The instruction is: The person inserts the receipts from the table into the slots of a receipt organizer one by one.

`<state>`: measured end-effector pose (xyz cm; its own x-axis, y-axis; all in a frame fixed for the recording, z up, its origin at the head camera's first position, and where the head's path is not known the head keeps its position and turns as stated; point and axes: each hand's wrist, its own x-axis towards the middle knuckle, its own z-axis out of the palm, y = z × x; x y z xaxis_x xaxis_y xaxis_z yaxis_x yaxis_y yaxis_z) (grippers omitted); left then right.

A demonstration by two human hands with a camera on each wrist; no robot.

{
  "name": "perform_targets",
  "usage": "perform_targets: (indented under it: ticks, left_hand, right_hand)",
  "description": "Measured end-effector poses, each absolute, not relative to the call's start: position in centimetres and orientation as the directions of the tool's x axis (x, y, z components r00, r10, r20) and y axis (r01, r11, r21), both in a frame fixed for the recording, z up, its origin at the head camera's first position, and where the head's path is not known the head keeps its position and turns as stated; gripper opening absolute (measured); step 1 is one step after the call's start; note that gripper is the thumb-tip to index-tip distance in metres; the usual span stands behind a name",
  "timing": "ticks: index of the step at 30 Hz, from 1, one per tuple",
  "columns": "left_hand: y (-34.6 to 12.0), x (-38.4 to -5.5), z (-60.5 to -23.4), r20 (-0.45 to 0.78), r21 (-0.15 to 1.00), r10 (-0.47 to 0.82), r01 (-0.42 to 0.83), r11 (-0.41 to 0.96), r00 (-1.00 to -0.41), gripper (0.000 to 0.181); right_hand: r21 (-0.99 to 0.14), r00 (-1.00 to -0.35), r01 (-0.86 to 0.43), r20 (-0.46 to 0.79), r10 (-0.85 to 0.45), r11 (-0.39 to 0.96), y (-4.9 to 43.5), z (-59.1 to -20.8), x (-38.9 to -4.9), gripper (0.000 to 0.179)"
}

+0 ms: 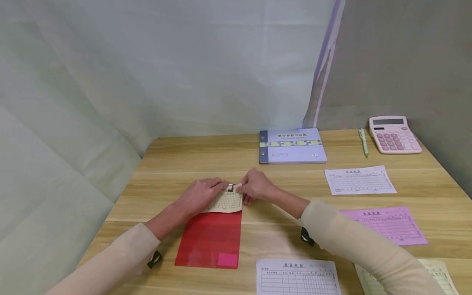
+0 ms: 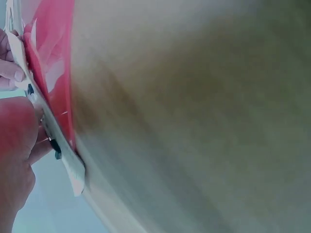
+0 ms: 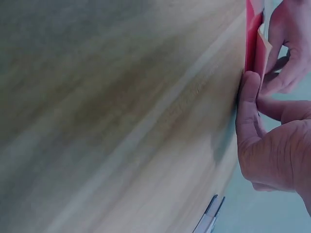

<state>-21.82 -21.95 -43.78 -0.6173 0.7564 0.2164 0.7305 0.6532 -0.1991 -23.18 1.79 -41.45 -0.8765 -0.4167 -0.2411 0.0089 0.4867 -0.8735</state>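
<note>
Head view: a red translucent plastic folder (image 1: 208,239) is lying flat on the wood-grain desk (image 1: 276,221), a cream gridded paper form (image 1: 225,203) covering its top end. A small black-and-silver clip (image 1: 230,188) is sitting at the form's top edge, between the hands. The left hand (image 1: 200,194) is holding the form left of the clip; the right hand (image 1: 256,184) is pinching its upper right corner, likely so both corners are staying level with the folder. White (image 1: 298,278) and pink (image 1: 394,225) printed receipts are lying apart to the right, probably spread so each is showing. A lavender ledger (image 1: 291,153), a pale green pen (image 1: 363,142) and a pink calculator (image 1: 394,135) are resting farther back, seemingly keeping the working spot free.

Left wrist view: the left hand is gripping near the clip, fingers reaching behind the form's edge, apparently steadying it; red plastic is showing beneath.

Right wrist view: the right hand's thumb and finger are closing narrowly on the corner, probably for fine alignment. Whether the folder is caught too, cannot tell.
</note>
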Motion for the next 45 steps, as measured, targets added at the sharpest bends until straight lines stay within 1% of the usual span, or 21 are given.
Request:
perform_targets:
  ticks: [6,13,23,28,31,37,40,45]
  left_hand:
    - [-21.98,-21.7,-44.06,0.217,-0.203,0.757,0.73,0.653,-0.617,0.05]
    - [-21.92,-21.73,-44.04,0.23,-0.199,0.76,0.736,0.648,-0.607,0.046]
    - [-21.82,-21.69,-44.0,0.206,-0.207,0.752,0.723,0.659,-0.627,0.05]
    - [-21.85,-21.68,-43.94,0.193,-0.206,0.748,0.719,0.663,-0.635,0.049]
    - [-21.85,-21.66,-43.89,0.186,-0.198,0.741,0.714,0.671,-0.645,0.05]
    - [-21.76,-21.61,-43.68,0.171,-0.174,0.723,0.702,0.69,-0.669,0.05]
    - [-21.73,-21.67,-43.62,0.174,-0.165,0.726,0.707,0.687,-0.665,0.048]
    - [-21.77,-21.74,-43.65,0.193,-0.155,0.734,0.718,0.679,-0.652,0.044]
  right_hand:
    - [-0.874,-0.898,-0.009,-0.207,-0.389,0.486,1.67,-41.68,-22.84,0.02]
    - [-0.864,-0.903,-0.018,-0.203,-0.38,0.503,1.56,-41.61,-22.73,0.023]
    - [-0.858,-0.905,-0.023,-0.2,-0.375,0.514,1.67,-41.63,-22.69,0.026]
    - [-0.857,-0.903,0.015,-0.232,-0.36,0.515,1.65,-41.63,-22.76,0.026]
    - [-0.863,-0.898,0.062,-0.267,-0.35,0.501,1.64,-41.5,-22.8,0.023]
    - [-0.896,-0.873,0.187,-0.34,-0.35,0.404,1.62,-41.22,-22.8,0.015]
    - [-0.909,-0.865,0.231,-0.356,-0.354,0.348,1.45,-41.23,-22.64,0.013]
    - [-0.913,-0.876,0.271,-0.366,-0.315,0.306,1.09,-41.29,-22.2,0.009]
